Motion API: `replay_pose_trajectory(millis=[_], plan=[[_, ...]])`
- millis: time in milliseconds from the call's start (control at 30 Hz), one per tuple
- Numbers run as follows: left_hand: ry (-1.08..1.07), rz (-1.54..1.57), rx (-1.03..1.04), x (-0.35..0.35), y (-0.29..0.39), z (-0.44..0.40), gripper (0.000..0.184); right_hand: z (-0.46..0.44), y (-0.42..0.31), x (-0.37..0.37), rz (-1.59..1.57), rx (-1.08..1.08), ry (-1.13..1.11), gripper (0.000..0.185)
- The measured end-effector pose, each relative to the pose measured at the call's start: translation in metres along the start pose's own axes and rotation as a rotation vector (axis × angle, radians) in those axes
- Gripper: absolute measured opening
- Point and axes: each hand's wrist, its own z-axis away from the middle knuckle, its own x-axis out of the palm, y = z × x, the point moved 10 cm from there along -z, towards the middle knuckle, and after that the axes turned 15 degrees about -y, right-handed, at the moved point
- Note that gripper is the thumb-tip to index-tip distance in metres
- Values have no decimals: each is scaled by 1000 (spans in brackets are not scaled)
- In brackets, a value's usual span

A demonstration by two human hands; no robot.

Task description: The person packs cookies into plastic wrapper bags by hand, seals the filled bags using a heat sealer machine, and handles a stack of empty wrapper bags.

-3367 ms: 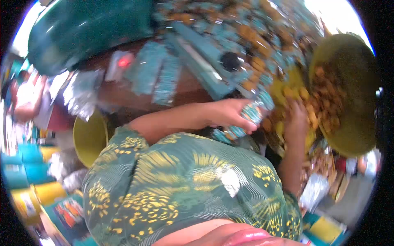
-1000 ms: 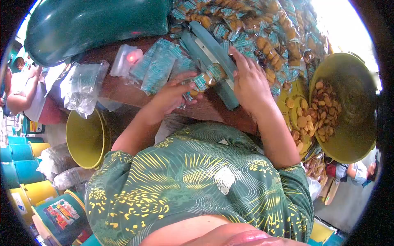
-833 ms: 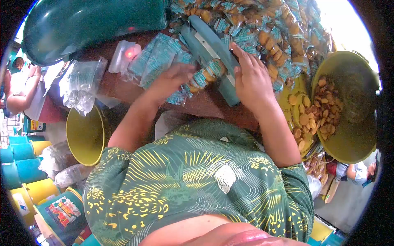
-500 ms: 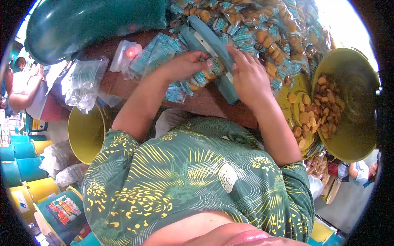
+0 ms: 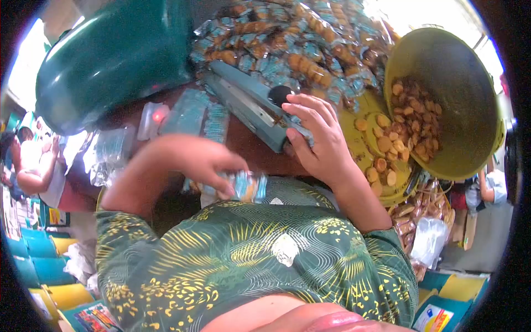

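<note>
Now — left hand (image 5: 206, 165): narrow, holding wrapped biscuits (image 5: 250, 187) | right hand (image 5: 321, 135): half-open — beside teal sealer (image 5: 243, 102)

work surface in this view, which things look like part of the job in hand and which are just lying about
Likely in the job:
wrapped pack in the left hand
blue-green tool by the right hand
printed wrappers
biscuits in the yellow tub

Probably just lying about:
dark green tub
clear bags, far left
buckets, lower left
</note>
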Motion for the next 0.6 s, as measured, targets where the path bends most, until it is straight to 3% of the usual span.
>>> replay_pose_trajectory(millis=[67,100,133,167,233,400,467,500,567,600], plan=[[487,-210,32,-71,38,54,57,17,9,-1,-49,44,-49,35],[971,-499,-15,-113,54,99,51,28,15,-2,-71,75,-70,35],[1279,135,172,-153,39,139,41,37,19,-3,-72,66,-74,34],[1594,-132,219,-171,48,193,30,49,23,-5,-63,99,-88,34],[1792,250,1000,-156,88,219,25,67,30,-6,-53,148,-116,34],[710,230,1410,-97,190,96,17,140,85,-38,-19,459,-81,33],[202,290,1435,-82,221,71,12,173,118,-56,37,634,-30,33],[85,332,1425,-77,231,66,10,189,133,-63,89,731,-13,33],[330,520,1499,-96,238,63,8,198,150,-78,183,788,-16,33],[826,762,1394,-90,237,61,12,198,160,-82,275,799,-22,32]])
